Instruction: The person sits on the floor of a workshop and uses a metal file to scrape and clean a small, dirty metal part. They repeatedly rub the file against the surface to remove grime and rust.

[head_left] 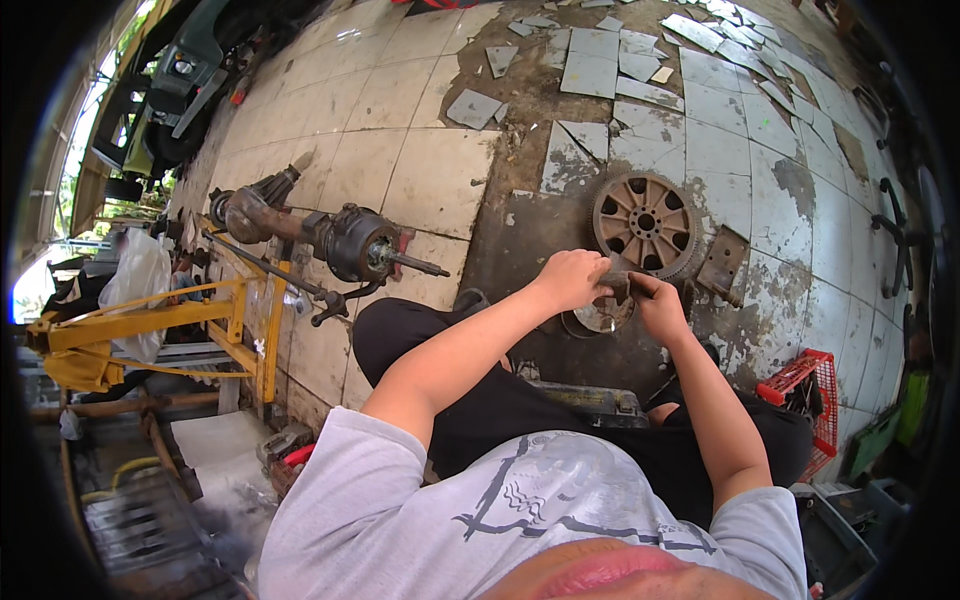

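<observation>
My left hand (572,277) and my right hand (655,305) meet in front of me, both closed on a small dark, greasy metal part (617,286). Just under the hands sits a round shiny metal disc (603,316) on the floor. Beyond the hands lies a large rusty gear wheel (645,224) with spokes and teeth around its rim. I am seated low, with my knees in dark trousers on either side.
A rusty axle assembly (330,238) rests on a yellow metal stand (200,320) at my left. A rusty bracket (722,262) lies beside the gear. A red plastic crate (812,395) stands at my right. Broken floor tiles (600,60) lie ahead.
</observation>
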A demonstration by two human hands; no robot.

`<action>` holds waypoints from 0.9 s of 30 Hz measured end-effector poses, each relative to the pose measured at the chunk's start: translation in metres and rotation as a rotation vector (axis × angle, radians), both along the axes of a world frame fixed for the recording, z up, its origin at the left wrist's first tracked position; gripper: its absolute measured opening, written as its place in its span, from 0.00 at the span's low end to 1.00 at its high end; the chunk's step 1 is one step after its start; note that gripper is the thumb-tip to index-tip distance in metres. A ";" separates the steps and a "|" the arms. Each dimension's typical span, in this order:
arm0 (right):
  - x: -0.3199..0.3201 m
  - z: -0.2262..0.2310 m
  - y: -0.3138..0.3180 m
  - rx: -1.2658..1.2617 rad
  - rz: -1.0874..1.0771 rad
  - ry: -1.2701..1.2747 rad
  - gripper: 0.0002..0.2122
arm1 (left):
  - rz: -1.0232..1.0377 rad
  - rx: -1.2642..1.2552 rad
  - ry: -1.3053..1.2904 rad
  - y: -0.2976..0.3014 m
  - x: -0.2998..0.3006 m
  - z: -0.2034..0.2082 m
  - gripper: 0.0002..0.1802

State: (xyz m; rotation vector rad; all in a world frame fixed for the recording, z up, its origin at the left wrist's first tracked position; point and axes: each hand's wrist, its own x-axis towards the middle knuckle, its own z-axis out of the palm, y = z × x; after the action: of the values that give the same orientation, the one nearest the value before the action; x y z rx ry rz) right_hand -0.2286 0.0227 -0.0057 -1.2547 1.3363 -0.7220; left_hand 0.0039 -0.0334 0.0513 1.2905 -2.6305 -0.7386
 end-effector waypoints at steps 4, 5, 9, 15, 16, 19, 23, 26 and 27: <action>-0.005 -0.024 0.006 0.113 -0.048 -0.045 0.18 | -0.010 -0.005 -0.002 0.000 -0.003 -0.002 0.20; -0.002 -0.029 0.006 0.133 -0.081 -0.084 0.19 | -0.008 -0.004 -0.007 -0.003 -0.002 -0.001 0.20; -0.004 -0.001 -0.004 0.132 -0.060 -0.211 0.19 | 0.003 0.009 -0.013 -0.003 -0.001 -0.001 0.20; 0.004 0.019 0.000 0.082 -0.103 -0.156 0.19 | 0.007 -0.004 -0.015 -0.002 0.000 0.000 0.20; 0.002 0.006 0.000 0.119 -0.072 -0.126 0.19 | 0.007 0.013 -0.024 -0.002 0.001 0.001 0.20; -0.009 -0.027 0.006 0.184 -0.053 -0.087 0.18 | -0.009 -0.018 -0.003 0.000 -0.003 -0.003 0.20; 0.001 -0.004 0.001 0.011 -0.063 -0.114 0.18 | -0.006 0.000 -0.006 -0.002 0.000 -0.004 0.20; -0.003 -0.014 0.004 0.054 -0.043 -0.092 0.18 | -0.018 -0.005 -0.011 -0.001 -0.001 -0.003 0.20; -0.001 -0.013 0.004 0.049 -0.042 -0.058 0.19 | -0.018 -0.018 -0.015 0.001 0.000 -0.004 0.20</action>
State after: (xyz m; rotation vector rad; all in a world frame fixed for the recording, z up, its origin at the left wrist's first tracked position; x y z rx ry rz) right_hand -0.2293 0.0268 -0.0190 -1.1617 1.3288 -0.7458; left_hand 0.0037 -0.0321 0.0473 1.2744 -2.6580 -0.7093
